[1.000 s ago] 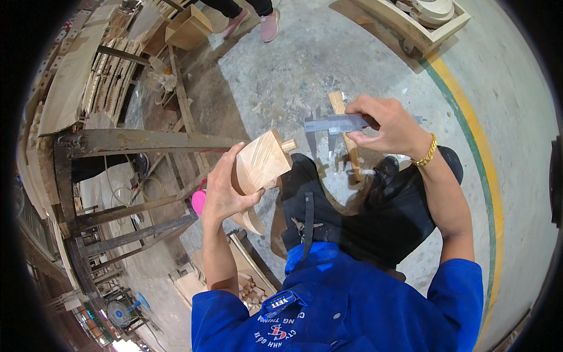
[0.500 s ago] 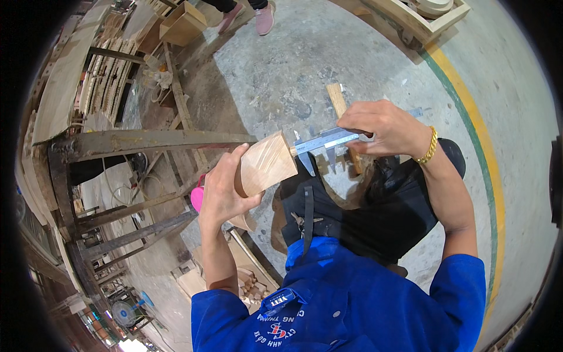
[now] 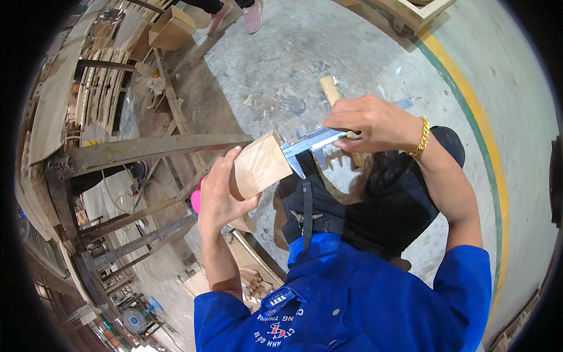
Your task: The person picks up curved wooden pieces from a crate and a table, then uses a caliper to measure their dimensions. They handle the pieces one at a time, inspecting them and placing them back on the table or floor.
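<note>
Left fingers (image 3: 226,163) grip a wooden block (image 3: 261,165), apparently leaving its end beyond them free for calipers (image 3: 307,144) gripped by right fingers (image 3: 345,120).

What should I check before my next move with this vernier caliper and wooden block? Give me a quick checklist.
1. Wooden block gripped in the left hand: ok, fingers and thumb around it.
2. Vernier caliper gripped in the right hand: ok.
3. Caliper lined up at the block's end: ok, its jaw end is right there; firm contact, cannot tell.
4. Scale readable: cannot tell, too small in this view.
5. Gold bracelet apart from the block: ok, it sits on the right wrist.
6. Bystander's pink shoes away from the hands: ok.
</note>
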`<state>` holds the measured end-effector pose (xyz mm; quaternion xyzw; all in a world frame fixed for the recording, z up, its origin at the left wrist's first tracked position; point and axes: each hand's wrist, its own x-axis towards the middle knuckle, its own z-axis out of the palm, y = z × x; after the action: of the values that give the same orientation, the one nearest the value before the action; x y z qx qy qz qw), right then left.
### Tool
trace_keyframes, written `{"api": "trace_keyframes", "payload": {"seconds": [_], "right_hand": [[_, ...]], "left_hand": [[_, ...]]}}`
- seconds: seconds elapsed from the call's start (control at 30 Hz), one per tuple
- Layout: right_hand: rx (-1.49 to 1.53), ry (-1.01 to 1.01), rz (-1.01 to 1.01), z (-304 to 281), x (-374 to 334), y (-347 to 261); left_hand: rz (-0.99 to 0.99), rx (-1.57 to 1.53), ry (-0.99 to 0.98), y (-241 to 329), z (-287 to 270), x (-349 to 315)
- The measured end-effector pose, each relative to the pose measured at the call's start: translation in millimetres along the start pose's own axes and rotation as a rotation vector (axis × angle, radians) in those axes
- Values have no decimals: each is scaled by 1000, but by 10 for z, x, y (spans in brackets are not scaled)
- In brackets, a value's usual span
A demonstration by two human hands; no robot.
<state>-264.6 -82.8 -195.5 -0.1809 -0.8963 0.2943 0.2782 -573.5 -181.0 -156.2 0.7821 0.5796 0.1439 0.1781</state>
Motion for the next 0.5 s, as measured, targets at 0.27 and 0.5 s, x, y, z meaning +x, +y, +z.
{"api": "trace_keyframes", "payload": {"seconds": [0.27,0.5], "right_hand": [[54,-16,32,93,-8,20],[63,5,18,107,-20,32]], "left_hand": [[-27,-13,4,64,75,-29],[83,9,69,90,106,4]]}}
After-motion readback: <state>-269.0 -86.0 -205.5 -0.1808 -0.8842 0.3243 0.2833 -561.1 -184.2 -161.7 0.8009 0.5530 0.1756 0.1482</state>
